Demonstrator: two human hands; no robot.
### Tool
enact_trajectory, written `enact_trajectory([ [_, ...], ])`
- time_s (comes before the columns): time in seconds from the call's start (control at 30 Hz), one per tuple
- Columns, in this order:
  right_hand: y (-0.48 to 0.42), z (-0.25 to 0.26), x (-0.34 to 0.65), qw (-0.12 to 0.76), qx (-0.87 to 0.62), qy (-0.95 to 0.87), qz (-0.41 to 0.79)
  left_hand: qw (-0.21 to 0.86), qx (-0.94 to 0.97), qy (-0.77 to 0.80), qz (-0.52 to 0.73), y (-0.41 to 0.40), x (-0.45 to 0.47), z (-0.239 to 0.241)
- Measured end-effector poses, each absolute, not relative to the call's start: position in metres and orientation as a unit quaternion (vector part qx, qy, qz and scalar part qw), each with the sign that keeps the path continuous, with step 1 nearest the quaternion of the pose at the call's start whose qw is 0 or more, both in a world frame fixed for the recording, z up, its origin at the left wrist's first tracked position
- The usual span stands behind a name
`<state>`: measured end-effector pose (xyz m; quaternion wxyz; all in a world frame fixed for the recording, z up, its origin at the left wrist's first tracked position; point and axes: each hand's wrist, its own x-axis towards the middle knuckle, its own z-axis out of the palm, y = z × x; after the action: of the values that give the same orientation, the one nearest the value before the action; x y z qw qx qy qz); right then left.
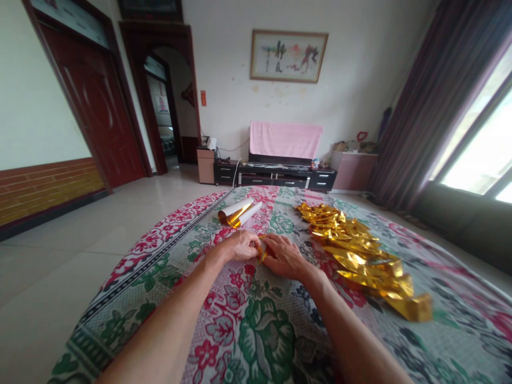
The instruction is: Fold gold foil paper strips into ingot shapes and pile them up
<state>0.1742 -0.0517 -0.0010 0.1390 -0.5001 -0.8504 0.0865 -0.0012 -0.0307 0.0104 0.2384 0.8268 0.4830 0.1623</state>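
Observation:
Between my two hands is a small piece of gold foil paper (262,249), mostly hidden by the fingers. The fingers of my left hand (242,245) are closed on its left edge. My right hand (283,256) lies over its right side, fingers bent and pressing it against the cloth. Just beyond the hands rest curled sheets of gold foil paper (236,214), white on the back. To the right, a long heap of folded gold foil pieces (352,240) runs toward me, with a larger boat-like one at the near end.
A floral cloth (267,330) in red, green and white covers the round table. Past it stands a black low cabinet (276,178) bearing a pink cloth-covered screen (286,140). A purple curtain (420,106) hangs by the window, and tiled floor (52,277) shows at left.

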Motion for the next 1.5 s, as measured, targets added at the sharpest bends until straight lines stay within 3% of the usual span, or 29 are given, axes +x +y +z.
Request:
enact_trajectory([
  [1.5, -0.05, 0.0, 0.176, 0.128, -0.494, -0.854, 0.102, 0.214, 0.852, 0.459, 0.129, -0.039, 0.004, 0.023],
])
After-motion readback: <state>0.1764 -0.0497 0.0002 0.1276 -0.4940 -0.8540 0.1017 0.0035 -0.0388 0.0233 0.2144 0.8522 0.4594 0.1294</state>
